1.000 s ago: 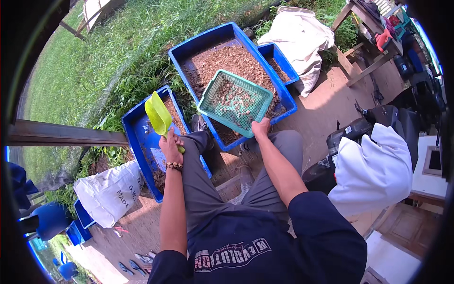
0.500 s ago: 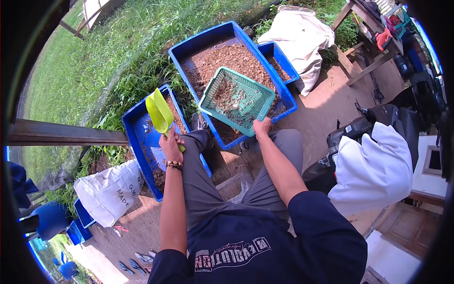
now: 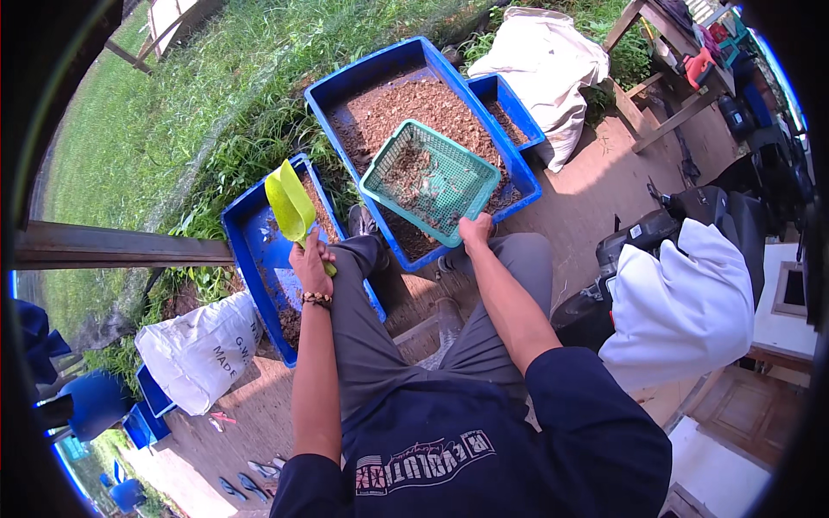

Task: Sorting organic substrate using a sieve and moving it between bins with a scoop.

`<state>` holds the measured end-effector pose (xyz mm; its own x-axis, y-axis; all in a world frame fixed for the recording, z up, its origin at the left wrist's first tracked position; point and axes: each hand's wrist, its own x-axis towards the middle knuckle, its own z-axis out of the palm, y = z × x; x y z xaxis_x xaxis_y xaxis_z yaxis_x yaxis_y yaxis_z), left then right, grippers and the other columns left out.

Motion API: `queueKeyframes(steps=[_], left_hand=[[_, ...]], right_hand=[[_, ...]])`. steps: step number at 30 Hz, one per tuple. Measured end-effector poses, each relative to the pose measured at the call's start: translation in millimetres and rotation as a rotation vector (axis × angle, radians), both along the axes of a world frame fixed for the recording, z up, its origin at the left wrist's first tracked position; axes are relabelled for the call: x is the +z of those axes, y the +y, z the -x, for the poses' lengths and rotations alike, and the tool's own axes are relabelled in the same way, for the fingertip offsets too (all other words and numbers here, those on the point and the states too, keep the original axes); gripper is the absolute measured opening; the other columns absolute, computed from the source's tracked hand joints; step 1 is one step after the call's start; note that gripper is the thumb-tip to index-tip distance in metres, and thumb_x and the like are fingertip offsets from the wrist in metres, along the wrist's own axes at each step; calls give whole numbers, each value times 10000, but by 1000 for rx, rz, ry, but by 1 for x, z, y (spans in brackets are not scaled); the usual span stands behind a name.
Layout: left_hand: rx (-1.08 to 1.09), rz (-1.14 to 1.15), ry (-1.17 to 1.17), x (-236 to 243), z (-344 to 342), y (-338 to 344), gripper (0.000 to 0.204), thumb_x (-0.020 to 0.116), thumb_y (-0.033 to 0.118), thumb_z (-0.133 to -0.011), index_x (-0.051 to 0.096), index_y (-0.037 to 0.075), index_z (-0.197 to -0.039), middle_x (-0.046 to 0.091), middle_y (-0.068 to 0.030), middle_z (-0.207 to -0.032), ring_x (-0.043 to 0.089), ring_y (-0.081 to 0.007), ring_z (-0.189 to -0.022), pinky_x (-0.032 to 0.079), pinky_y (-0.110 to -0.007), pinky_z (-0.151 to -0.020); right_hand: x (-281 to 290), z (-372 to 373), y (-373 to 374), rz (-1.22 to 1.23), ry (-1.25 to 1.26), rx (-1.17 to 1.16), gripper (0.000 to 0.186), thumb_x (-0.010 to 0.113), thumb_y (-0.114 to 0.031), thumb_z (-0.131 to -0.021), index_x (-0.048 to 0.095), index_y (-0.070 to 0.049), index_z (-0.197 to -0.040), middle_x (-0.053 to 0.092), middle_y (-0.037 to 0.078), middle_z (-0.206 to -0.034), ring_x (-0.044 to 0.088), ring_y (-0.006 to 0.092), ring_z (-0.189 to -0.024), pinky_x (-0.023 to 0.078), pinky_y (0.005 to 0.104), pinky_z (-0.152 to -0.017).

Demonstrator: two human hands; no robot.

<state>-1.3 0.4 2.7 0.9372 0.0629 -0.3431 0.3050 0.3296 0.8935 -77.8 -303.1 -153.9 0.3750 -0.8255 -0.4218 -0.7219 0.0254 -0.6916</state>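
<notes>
My left hand (image 3: pixel 313 259) is closed round the handle of a lime-green scoop (image 3: pixel 289 205), which points up over the left blue tray (image 3: pixel 259 237). My right hand (image 3: pixel 476 231) grips the near corner of a green mesh basket (image 3: pixel 459 207). The basket is held above the large blue tub (image 3: pixel 367 67). Some brown crumbly bits with a few pale pieces show in or through its mesh. Coarse brown material (image 3: pixel 414 108) covers much of the large tub's bottom. In the left tray the same sort of material lies along the sides, with bare blue between.
A small blue box (image 3: pixel 534 136) adjoins the large tub on its right. Stuffed white sacks stand at far right (image 3: pixel 557 65) and lower left (image 3: pixel 194 350). A motorbike (image 3: pixel 639 237) with white cloth (image 3: pixel 682 306) over it is on my right. A wooden beam (image 3: pixel 129 244) juts from the left.
The basket and my right hand have shifted slightly left and away from me. Less brown material shows in the basket. My left hand and the scoop stay nearly still.
</notes>
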Motion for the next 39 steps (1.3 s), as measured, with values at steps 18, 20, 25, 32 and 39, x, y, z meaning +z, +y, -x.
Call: queueKeyframes(steps=[18, 20, 25, 32, 39], left_hand=[[-5, 1, -2, -8, 0, -1, 186, 685, 175, -899, 542, 62, -935, 466, 28, -627, 443, -60, -504, 419, -234, -461], [-11, 1, -6, -7, -1, -5, 184, 683, 174, -900, 543, 61, -940, 468, 29, -630, 443, -58, -506, 421, -231, -462], [0, -3, 6, -6, 1, -2, 183, 681, 174, -902, 549, 57, -952, 467, 30, -627, 443, -57, -506, 419, -232, -461], [-10, 17, 1, -5, 1, -4, 180, 674, 168, -904, 558, 46, -967, 461, 28, -618, 444, -65, -498, 412, -237, -459], [-11, -25, 3, -6, -1, -4, 179, 671, 165, -905, 556, 42, -968, 465, 26, -619, 447, -67, -496, 411, -235, -459]], right_hand=[[7, 0, 1, 81, -91, 51, 113, 598, -100, -702, 638, 3, -726, 678, 228, -797, 670, 388, -823, 520, 438, -775], [2, 1, -3, 107, -102, 46, 112, 597, -101, -702, 635, 3, -721, 676, 227, -791, 668, 388, -808, 519, 441, -764], [6, 0, 3, 109, -152, 44, 110, 594, -101, -700, 629, 3, -708, 670, 220, -761, 662, 390, -770, 513, 447, -739], [7, 0, -2, 148, -111, 79, 111, 591, -73, -724, 657, 5, -769, 686, 185, -774, 683, 329, -782, 513, 410, -727], [-1, -2, -2, 181, -147, 65, 102, 587, -78, -725, 642, 8, -721, 659, 152, -688, 666, 281, -686, 500, 397, -668]])
